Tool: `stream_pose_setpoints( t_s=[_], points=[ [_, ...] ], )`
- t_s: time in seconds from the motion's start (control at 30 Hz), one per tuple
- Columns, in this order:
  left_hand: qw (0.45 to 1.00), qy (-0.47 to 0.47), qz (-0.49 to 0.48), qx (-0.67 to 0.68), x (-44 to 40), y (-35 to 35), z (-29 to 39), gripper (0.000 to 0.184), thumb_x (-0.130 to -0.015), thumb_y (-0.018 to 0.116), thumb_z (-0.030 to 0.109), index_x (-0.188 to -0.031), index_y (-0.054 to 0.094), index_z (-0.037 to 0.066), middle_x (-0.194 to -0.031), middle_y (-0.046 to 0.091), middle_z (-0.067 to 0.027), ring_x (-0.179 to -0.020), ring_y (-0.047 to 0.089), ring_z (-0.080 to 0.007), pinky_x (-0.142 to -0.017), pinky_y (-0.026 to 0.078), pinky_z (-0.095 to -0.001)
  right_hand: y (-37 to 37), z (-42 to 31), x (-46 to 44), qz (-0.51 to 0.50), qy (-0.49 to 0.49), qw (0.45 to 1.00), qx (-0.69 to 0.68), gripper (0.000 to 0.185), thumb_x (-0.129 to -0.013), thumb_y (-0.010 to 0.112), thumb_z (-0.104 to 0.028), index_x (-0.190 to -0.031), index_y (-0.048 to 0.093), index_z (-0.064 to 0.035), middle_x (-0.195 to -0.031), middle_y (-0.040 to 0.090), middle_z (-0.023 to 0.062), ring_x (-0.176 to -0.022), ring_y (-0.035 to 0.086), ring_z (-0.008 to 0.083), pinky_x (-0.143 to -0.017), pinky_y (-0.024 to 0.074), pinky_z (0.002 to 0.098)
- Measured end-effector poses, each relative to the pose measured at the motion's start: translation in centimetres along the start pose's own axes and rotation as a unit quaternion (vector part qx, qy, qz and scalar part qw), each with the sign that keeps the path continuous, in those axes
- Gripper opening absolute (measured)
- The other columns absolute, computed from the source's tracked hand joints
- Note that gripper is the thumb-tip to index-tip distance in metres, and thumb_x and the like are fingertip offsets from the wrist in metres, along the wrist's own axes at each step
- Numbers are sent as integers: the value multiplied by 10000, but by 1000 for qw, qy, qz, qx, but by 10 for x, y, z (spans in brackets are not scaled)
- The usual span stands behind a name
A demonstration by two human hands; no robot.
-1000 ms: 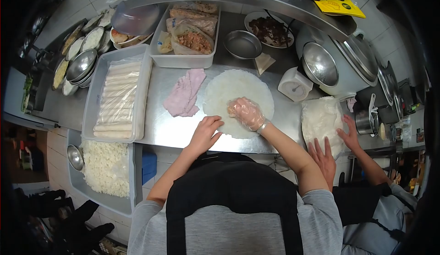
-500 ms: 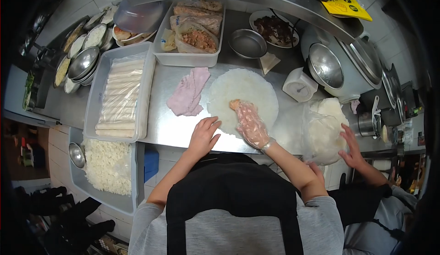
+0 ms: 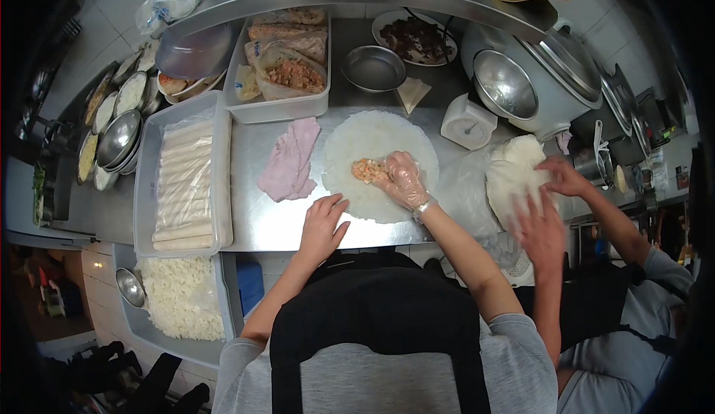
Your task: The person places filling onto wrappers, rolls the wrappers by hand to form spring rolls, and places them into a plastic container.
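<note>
A round, thin white wrapper sheet (image 3: pixel 346 135) lies flat on the steel counter in front of me. A lump of orange minced filling (image 3: pixel 367 170) sits near its middle. My right hand (image 3: pixel 404 182), in a clear plastic glove, has its fingers curled against the right side of this filling, partly hiding it. My left hand (image 3: pixel 322 228) is bare and rests at the wrapper's lower left edge, fingers stretched out. Left of the wrapper lies a crumpled pink cloth (image 3: pixel 290 161).
A tub of white rolls (image 3: pixel 223 183) and a bin of shredded white food (image 3: pixel 182 302) stand left. Behind are a tub of bagged filling (image 3: pixel 279 109), a metal bowl (image 3: pixel 374 69) and a scale (image 3: pixel 468 123). At right, a co-worker's hands (image 3: pixel 538 224) handle white wrapper sheets (image 3: pixel 514 168).
My right hand's fingers have curled, and the filling now lies spread on the wrapper, left of them. The co-worker's hands have moved onto the white sheets. The whole view has shifted slightly.
</note>
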State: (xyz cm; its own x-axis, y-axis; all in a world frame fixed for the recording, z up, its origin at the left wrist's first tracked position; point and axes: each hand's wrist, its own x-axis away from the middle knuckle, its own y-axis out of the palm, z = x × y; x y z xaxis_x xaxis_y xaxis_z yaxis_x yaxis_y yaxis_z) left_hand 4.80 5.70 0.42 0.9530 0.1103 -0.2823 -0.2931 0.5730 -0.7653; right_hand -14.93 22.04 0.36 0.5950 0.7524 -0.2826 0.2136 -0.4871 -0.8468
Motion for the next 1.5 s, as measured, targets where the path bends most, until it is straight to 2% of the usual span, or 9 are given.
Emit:
stream_pose_setpoints(
  t_s=[0.27,0.33,0.63,0.73,1.13,1.27,1.33,1.37,1.5],
  points=[
    [1000,9,0,4,0,0,-2,436,-785,663,141,-1192,554,29,-1269,509,-142,-1165,461,-339,-961,376,-439,2,-16,-22,-6,-25,999,37,474,-633,788,-271,-1023,620,-60,-928,563,92,-902,545,310,-802,449,435],
    [1000,9,-3,6,1,-1,-1,433,-789,659,146,-1194,561,29,-1271,511,-144,-1160,465,-343,-963,374,-439,10,-9,-27,-38,-66,997,-3,342,-605,794,-255,-841,627,-73,-876,567,95,-889,560,305,-809,459,420],
    [1000,10,9,3,1,3,-4,435,-797,654,159,-1203,561,31,-1273,513,-140,-1164,465,-335,-971,368,-436,26,-22,-37,-8,-95,995,25,266,-611,787,-255,-736,622,-88,-840,571,67,-883,568,279,-810,459,412],
    [1000,4,4,8,1,0,-2,429,-803,653,161,-1201,560,33,-1273,512,-133,-1176,456,-328,-977,367,-434,14,-38,-40,-60,-85,995,-9,278,-634,771,-263,-799,633,-87,-866,566,76,-900,568,276,-816,458,408],
    [998,33,40,-21,-12,-7,2,417,-770,675,176,-1155,584,44,-1233,530,-121,-1128,486,-311,-922,390,-406,-11,0,-8,-48,-72,996,-33,559,-644,785,-217,-1148,597,-67,-985,572,120,-952,553,317,-824,466,412],
    [999,36,-1,39,-16,3,-6,390,-766,677,174,-1126,598,48,-1167,550,-113,-1088,496,-306,-902,397,-395,-8,-3,-20,-36,-81,996,4,468,-643,783,-216,-1060,626,-73,-947,571,104,-917,559,310,-786,480,405],
    [998,43,1,48,-18,4,-9,382,-765,676,172,-1118,602,49,-1146,555,-111,-1074,498,-305,-897,400,-393,-7,-19,-23,68,-125,989,-41,263,-646,766,-187,-842,638,-66,-864,581,63,-836,578,287,-720,491,395],
    [998,37,3,47,-17,5,-8,378,-763,676,170,-1114,604,50,-1138,557,-111,-1068,499,-305,-895,401,-395,0,-21,-22,68,-119,990,-40,263,-646,766,-187,-842,638,-66,-864,581,63,-836,578,287,-720,491,395],
    [998,33,6,46,-17,6,-9,370,-758,677,162,-1104,608,50,-1131,559,-112,-1061,500,-306,-893,403,-400,10,-20,-36,-106,-72,992,7,444,-669,767,-192,-1061,603,-61,-1038,564,122,-982,553,325,-832,472,405]
  ],
)
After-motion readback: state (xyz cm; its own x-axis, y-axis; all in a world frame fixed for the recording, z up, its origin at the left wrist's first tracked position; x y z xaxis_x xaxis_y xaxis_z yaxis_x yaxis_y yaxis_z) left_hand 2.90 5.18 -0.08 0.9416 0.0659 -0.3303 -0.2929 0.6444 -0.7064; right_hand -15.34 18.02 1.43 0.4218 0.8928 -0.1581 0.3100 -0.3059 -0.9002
